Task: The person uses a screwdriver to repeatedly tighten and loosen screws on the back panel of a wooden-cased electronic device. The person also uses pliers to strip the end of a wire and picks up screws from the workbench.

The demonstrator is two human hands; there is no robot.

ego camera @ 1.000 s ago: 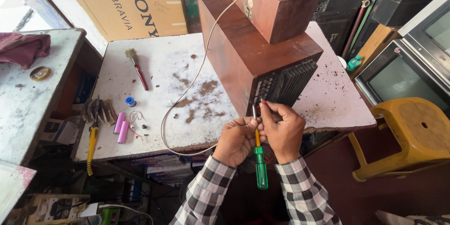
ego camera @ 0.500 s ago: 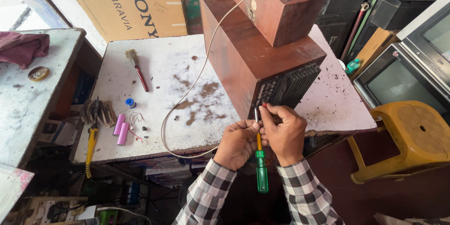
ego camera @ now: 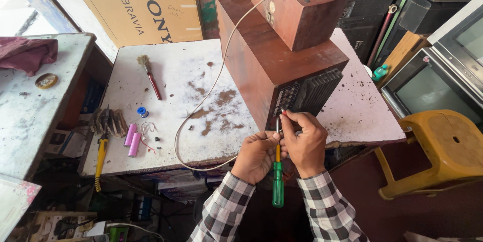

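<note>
While gripping screwdriver (ego camera: 277, 181), hands (ego camera: 282, 149) meet.

Both hands at the bench's front edge: left hand (ego camera: 256, 155) and right hand (ego camera: 303, 140) together pinch the shaft of a green-handled screwdriver (ego camera: 277, 181), handle hanging down below the edge, tip up against the dark rear panel (ego camera: 307, 97) of a big reddish wooden speaker box (ego camera: 266, 60). Smaller wooden box (ego camera: 297, 5) stacked on top. White cable (ego camera: 201, 106) loops across the bench (ego camera: 171, 86). Two pink cylinders (ego camera: 132, 140) near the front left corner; red-handled brush (ego camera: 150, 76) toward the back left.
</note>
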